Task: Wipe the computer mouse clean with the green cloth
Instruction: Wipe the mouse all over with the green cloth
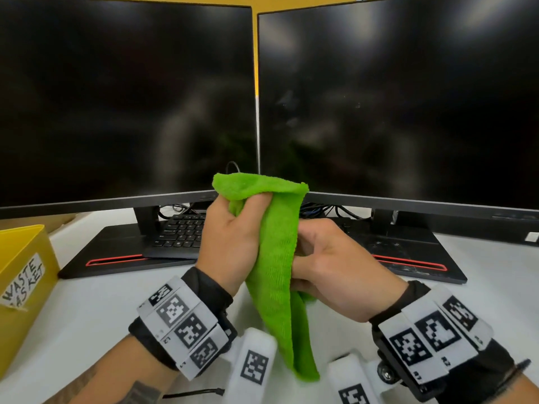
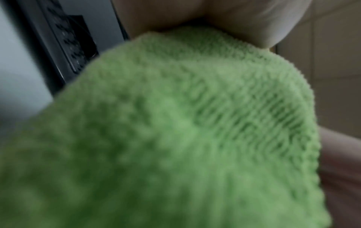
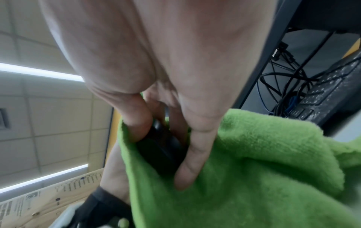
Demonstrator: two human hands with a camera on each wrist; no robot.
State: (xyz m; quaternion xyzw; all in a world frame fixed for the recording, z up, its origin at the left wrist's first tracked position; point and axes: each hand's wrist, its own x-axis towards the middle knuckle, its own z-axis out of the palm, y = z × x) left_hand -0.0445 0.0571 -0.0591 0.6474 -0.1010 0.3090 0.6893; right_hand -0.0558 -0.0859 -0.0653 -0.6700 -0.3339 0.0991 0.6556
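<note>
I had the mouse (image 3: 162, 148) lifted off the surface, my right hand (image 1: 335, 266) clamped round it and my left hand (image 1: 230, 243) bunching the green cloth (image 1: 274, 266) against it. Wiping looked underway; how clean it was, I couldn't tell.
</note>
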